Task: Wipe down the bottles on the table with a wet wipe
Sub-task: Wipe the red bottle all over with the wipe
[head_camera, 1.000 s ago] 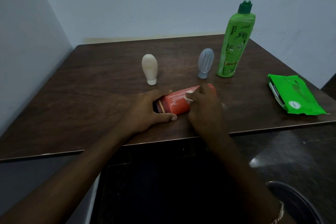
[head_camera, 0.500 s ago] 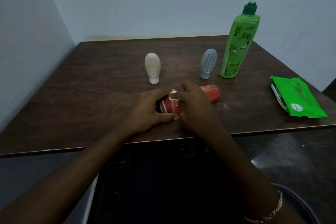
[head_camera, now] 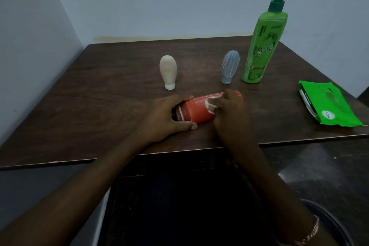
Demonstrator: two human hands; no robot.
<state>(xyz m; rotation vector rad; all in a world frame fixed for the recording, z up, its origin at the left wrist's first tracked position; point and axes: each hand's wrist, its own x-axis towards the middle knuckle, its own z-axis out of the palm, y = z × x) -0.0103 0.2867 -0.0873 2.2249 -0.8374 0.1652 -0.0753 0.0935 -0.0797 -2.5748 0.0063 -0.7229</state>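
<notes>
An orange-red bottle (head_camera: 196,111) lies on its side near the front of the dark wooden table (head_camera: 99,90). My left hand (head_camera: 165,118) grips its dark capped end, thumb in front and fingers behind. My right hand (head_camera: 229,114) holds a bunched white wet wipe (head_camera: 210,105) against the middle of the bottle and covers its right part. Behind stand a small cream bottle (head_camera: 168,71) on its cap, a small blue-grey bottle (head_camera: 229,69) on its cap, and a tall green pump bottle (head_camera: 263,46).
A green pack of wet wipes (head_camera: 327,106) lies at the table's right edge. Walls close off the left and back sides. A dark round bin rim (head_camera: 335,223) shows on the floor at the lower right.
My right hand with the wipe slid left along the bottle toward the cap, then back right to its middle. My left hand stayed on the capped end.
</notes>
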